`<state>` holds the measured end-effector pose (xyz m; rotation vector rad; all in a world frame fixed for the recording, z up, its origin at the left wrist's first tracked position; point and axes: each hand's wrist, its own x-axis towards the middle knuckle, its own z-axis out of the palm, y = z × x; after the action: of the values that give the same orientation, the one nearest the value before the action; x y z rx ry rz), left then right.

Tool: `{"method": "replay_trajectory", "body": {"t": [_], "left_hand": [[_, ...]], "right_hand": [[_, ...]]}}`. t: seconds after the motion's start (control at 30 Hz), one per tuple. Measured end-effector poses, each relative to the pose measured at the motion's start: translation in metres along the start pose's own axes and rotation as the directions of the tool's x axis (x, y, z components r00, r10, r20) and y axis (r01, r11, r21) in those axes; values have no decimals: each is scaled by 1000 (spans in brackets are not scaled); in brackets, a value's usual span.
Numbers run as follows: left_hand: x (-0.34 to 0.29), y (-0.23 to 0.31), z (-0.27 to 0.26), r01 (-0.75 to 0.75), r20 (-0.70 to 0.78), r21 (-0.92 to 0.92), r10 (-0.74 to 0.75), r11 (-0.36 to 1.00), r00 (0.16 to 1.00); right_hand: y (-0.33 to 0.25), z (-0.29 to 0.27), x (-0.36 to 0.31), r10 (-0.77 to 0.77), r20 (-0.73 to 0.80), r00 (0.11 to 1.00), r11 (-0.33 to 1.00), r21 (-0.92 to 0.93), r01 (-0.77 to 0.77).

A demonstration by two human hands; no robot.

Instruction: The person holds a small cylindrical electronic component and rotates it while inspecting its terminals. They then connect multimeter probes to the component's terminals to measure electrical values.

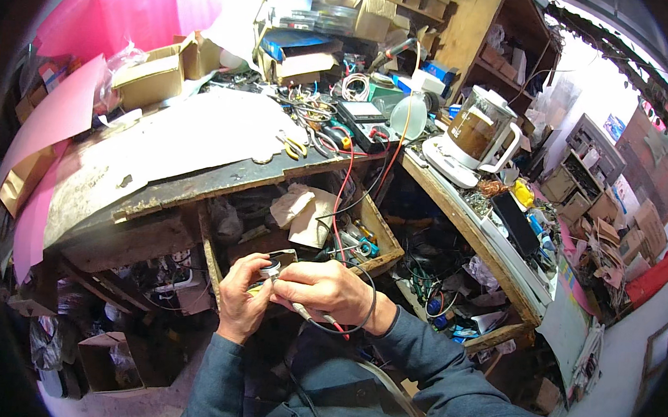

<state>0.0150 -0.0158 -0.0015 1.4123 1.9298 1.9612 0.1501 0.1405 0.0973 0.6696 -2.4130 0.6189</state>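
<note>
My left hand (pixel 243 298) holds a small round part (pixel 271 268) with a pale top, just in front of an open wooden drawer (pixel 382 234). My right hand (pixel 329 291) is closed around thin meter probes (pixel 304 314) and presses a tip against that part. Red and black leads (pixel 340 201) run from my right hand up over the drawer to a black multimeter (pixel 362 121) on the workbench (pixel 201 135). Both forearms wear grey-blue sleeves.
The bench holds yellow-handled pliers (pixel 293 146), tangled wires, cardboard boxes (pixel 151 79) and a clear plastic bottle (pixel 408 115). A glass electric kettle (pixel 482 130) stands on the right counter. Clutter fills the drawer and the floor at right; pink sheets (pixel 57 115) lean at left.
</note>
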Motion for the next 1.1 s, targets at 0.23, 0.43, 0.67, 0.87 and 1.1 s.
{"method": "replay_trajectory", "body": {"t": [0.23, 0.43, 0.67, 0.87, 1.1], "left_hand": [[1, 1, 1, -1, -1, 13, 1, 1000, 1000], [2, 3, 0, -3, 0, 6, 3, 1000, 1000], [1, 0, 0, -4, 11, -4, 4, 1000, 1000], [1, 0, 2, 2, -11, -26, -3, 1000, 1000], [2, 2, 1, 24, 10, -3, -24, 1000, 1000]], "right_hand": [[0, -3, 0, -1, 12, 1000, 1000, -5, 1], [2, -5, -1, 4, 47, 999, 1000, -5, -4], [1, -5, 0, 7, 28, 1000, 1000, -5, -7], [1, -4, 0, 3, 22, 1000, 1000, -15, -2], [0, -8, 1, 4, 36, 999, 1000, -12, -4]]}}
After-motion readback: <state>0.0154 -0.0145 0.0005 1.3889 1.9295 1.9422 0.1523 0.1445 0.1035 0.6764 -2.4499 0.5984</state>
